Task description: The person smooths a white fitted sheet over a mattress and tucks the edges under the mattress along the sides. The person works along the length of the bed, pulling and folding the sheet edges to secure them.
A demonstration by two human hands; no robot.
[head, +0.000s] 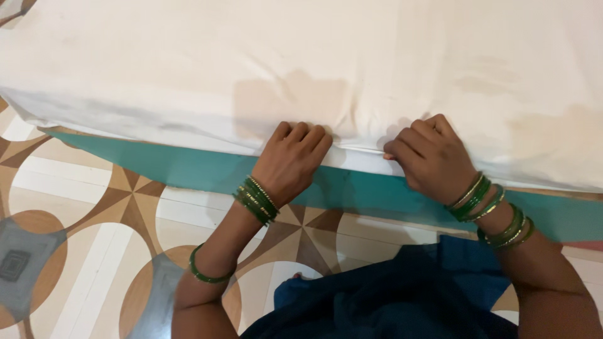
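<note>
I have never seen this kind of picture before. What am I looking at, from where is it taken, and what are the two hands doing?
There is no machine here. A person wears a camera on the head, so the one picture looks down at their own arms. The left hand and the right hand both press, fingers curled, on the edge of a white sheet that covers a mattress. Whether the fingers pinch the cloth cannot be told. Below the sheet a teal cloth shows. Green bangles sit on both wrists. The patterned tile floor lies underneath, and dark blue clothing is at the bottom.
</note>
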